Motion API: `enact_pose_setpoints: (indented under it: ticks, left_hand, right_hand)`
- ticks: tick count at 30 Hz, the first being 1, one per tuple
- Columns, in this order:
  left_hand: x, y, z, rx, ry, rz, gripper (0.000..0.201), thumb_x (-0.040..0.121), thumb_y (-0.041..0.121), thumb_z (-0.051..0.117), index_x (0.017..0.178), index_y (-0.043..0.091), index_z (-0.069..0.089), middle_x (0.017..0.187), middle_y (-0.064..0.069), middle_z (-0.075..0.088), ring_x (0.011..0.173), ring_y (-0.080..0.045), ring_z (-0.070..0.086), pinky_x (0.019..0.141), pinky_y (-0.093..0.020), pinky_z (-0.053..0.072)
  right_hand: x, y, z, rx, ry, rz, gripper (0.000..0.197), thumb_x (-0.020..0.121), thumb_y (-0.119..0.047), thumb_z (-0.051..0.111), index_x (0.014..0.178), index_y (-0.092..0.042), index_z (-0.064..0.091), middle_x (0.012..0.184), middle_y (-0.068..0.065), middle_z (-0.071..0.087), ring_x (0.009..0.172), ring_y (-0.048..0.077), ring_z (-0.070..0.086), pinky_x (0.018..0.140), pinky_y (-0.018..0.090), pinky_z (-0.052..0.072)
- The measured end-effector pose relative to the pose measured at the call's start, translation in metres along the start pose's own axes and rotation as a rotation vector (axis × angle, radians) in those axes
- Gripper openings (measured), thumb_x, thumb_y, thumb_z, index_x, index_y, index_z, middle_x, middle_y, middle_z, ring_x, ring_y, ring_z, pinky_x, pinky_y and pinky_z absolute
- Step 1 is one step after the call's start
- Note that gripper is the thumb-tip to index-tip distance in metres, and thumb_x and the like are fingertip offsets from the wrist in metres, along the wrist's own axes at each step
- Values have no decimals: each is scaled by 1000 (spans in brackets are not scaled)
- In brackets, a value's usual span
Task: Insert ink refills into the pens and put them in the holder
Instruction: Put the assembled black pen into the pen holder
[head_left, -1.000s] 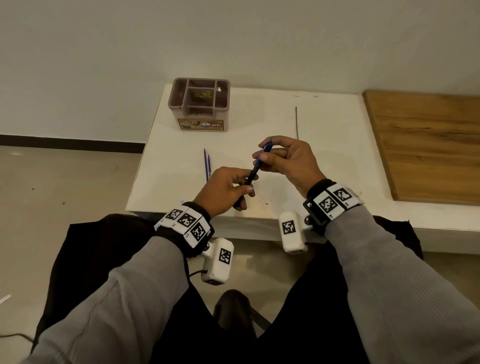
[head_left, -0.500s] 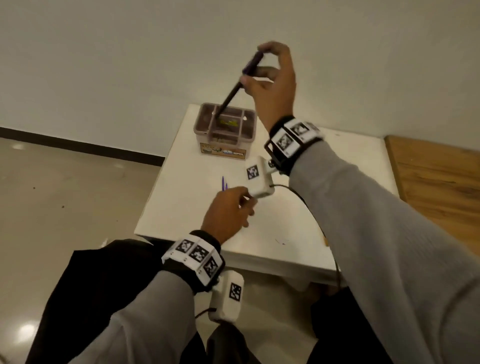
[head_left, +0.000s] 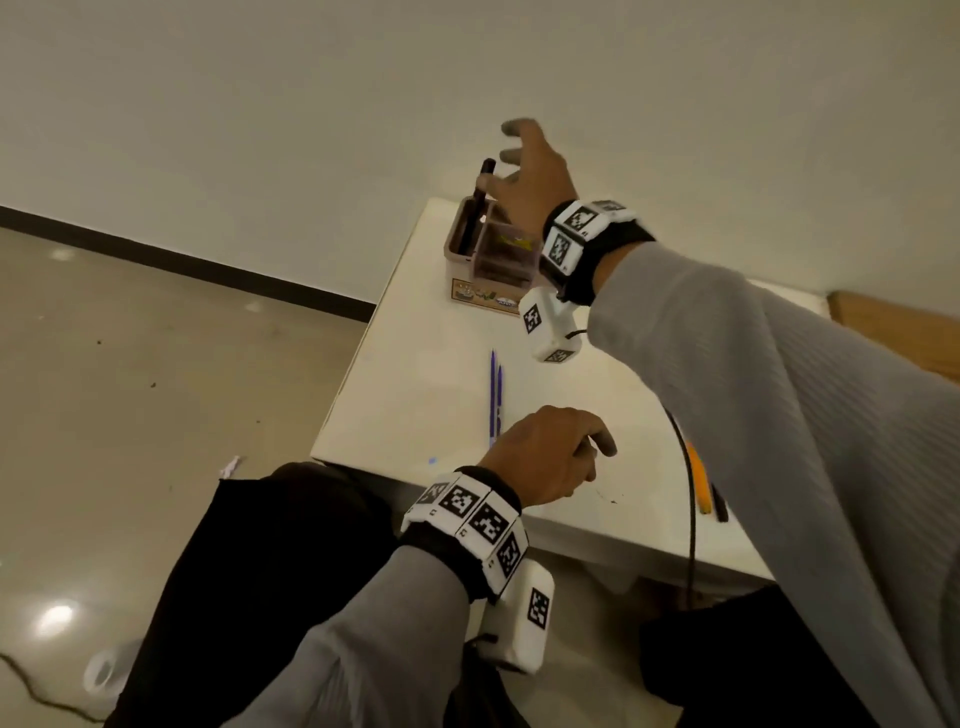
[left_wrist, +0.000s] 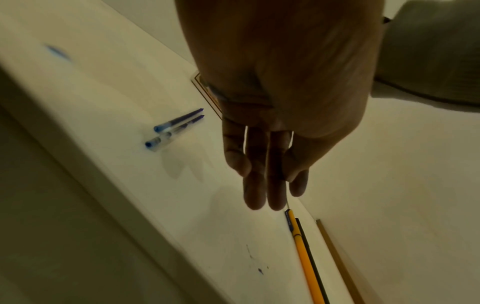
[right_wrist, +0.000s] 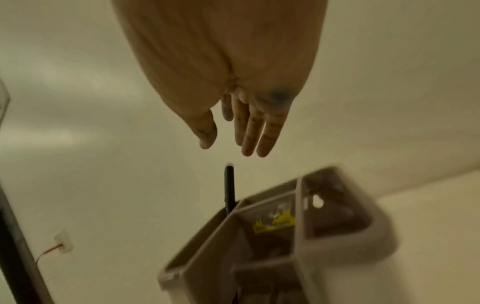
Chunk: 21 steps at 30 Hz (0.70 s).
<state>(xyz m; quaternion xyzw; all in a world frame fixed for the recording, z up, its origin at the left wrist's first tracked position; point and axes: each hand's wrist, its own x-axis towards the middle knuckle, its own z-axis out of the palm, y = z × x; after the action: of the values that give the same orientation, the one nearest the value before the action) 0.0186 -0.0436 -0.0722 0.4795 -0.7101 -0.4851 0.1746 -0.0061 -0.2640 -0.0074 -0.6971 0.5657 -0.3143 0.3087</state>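
Note:
A dark pen (head_left: 479, 208) (right_wrist: 230, 189) stands upright in the left compartment of the brown holder (head_left: 462, 249) (right_wrist: 306, 246) at the table's far corner. My right hand (head_left: 524, 171) (right_wrist: 233, 133) hovers just above and right of the pen, fingers spread, holding nothing. My left hand (head_left: 561, 457) (left_wrist: 267, 174) hangs over the table's near edge with fingers straight and relaxed, empty. Two blue ink refills (head_left: 495, 395) (left_wrist: 174, 128) lie side by side on the white table (head_left: 426, 395), left of the left hand. A yellow pen (head_left: 698, 483) (left_wrist: 305, 257) and a black one (head_left: 719, 506) lie to its right.
The white table's left edge drops to a grey floor (head_left: 156, 389). A wooden board (head_left: 893, 332) lies at the table's right. A black cable (head_left: 688, 519) hangs from the right wrist camera across the table's front. A wall stands close behind the holder.
My right hand carried the dark pen from in front of me to the holder, lowered it into the left compartment and let go. My left hand released the pen and stayed near the table's edge.

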Motion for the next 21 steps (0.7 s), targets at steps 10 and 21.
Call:
enact_pose_setpoints:
  ticks: [10, 21]
  left_hand:
    - [-8, 4, 10, 66, -34, 36, 24, 91, 3, 47, 95, 18, 65, 79, -4, 71, 56, -21, 67, 65, -37, 58]
    - [-21, 8, 27, 128, -28, 44, 22, 93, 5, 47, 99, 14, 66, 80, -5, 72, 57, -21, 67, 64, -30, 56]
  right_hand:
    - [-159, 81, -145, 97, 107, 467, 9, 84, -5, 72, 76, -5, 67, 84, 18, 71, 51, 16, 63, 53, 29, 55]
    - [-239, 150, -110, -427, 15, 720, 49, 65, -40, 87, 96, -6, 69, 94, 13, 72, 85, 32, 69, 77, 36, 57]
